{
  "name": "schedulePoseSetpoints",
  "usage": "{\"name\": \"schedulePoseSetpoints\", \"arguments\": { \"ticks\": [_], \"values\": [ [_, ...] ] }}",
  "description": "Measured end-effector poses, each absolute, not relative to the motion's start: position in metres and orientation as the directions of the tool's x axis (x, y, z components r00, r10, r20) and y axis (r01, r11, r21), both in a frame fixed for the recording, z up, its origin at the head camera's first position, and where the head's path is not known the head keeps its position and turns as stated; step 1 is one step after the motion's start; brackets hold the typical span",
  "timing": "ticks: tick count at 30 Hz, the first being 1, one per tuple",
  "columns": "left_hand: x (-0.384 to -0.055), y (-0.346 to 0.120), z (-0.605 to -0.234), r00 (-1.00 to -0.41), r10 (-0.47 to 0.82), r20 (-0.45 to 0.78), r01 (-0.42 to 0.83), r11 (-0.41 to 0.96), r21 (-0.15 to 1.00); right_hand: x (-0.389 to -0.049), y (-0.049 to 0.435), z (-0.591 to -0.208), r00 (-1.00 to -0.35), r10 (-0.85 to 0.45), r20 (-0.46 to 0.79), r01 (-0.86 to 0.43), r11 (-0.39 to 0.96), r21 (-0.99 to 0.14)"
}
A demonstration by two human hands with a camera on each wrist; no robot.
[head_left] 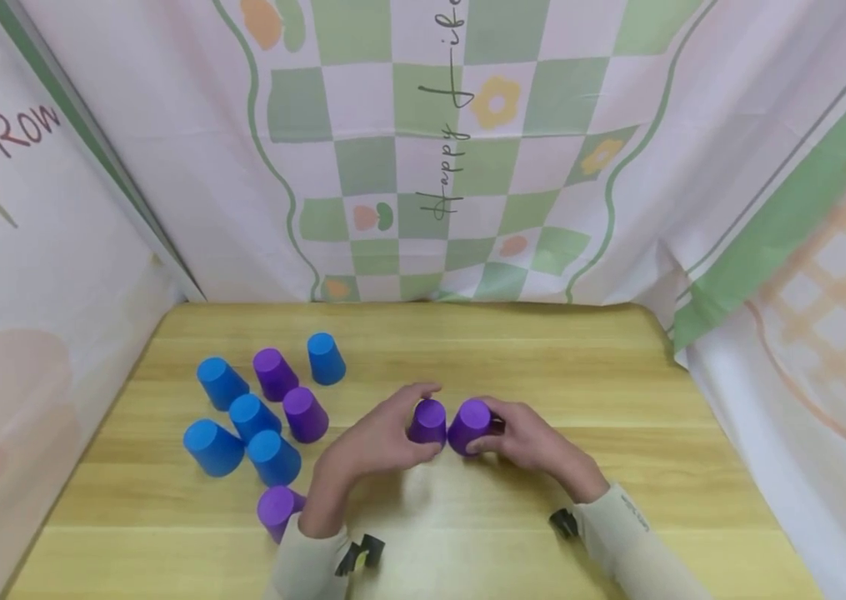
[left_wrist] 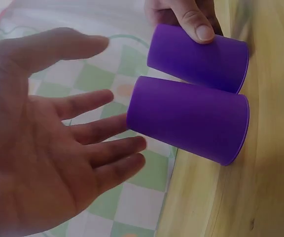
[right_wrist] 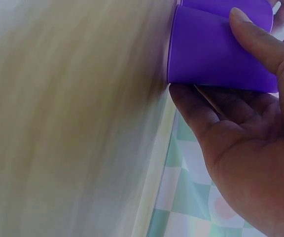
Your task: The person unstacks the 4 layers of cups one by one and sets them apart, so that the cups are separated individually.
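Note:
Two purple cups stand upside down side by side near the table's middle. Around the left purple cup my left hand is spread. In the left wrist view, a gap shows between the left palm and that cup; whether a fingertip touches it I cannot tell. My right hand holds the right purple cup. The right wrist view has the thumb of this right hand on one side of the cup and its fingers against the other.
Left of the hands stand several upside-down cups, blue and purple. One blue cup is set apart toward the back. Near the left sleeve, a purple cup is partly hidden. Printed cloth hangs behind the wooden table.

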State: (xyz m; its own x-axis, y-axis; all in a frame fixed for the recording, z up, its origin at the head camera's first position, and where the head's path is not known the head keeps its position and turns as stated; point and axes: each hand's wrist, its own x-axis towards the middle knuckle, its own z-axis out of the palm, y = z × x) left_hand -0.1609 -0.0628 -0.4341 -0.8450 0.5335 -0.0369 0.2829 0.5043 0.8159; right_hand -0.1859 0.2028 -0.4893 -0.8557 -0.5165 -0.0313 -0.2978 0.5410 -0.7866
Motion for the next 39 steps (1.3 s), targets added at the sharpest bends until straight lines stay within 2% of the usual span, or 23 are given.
{"name": "schedulePoseSetpoints", "arguments": {
  "ticks": [4, 11, 18, 39],
  "values": [
    [-0.161, -0.06, -0.435, -0.833, 0.552, -0.046, 0.303, 0.524, 0.796, -0.185, 0.203, -0.489, -0.854, -0.52, -0.025, -0.305, 0.539, -0.785],
    [-0.161, -0.052, -0.442, -0.868, 0.493, -0.062, 0.289, 0.602, 0.744, -0.185, 0.203, -0.489, -0.858, -0.512, -0.04, -0.295, 0.555, -0.778],
    [-0.161, -0.046, -0.445, -0.876, 0.478, -0.056, 0.309, 0.648, 0.696, -0.184, 0.203, -0.489, -0.856, -0.516, -0.031, -0.302, 0.548, -0.78],
    [-0.157, -0.044, -0.444, -0.898, 0.437, -0.056, 0.292, 0.686, 0.666, -0.186, 0.203, -0.488, -0.853, -0.52, -0.034, -0.301, 0.544, -0.783]
  ]
}}
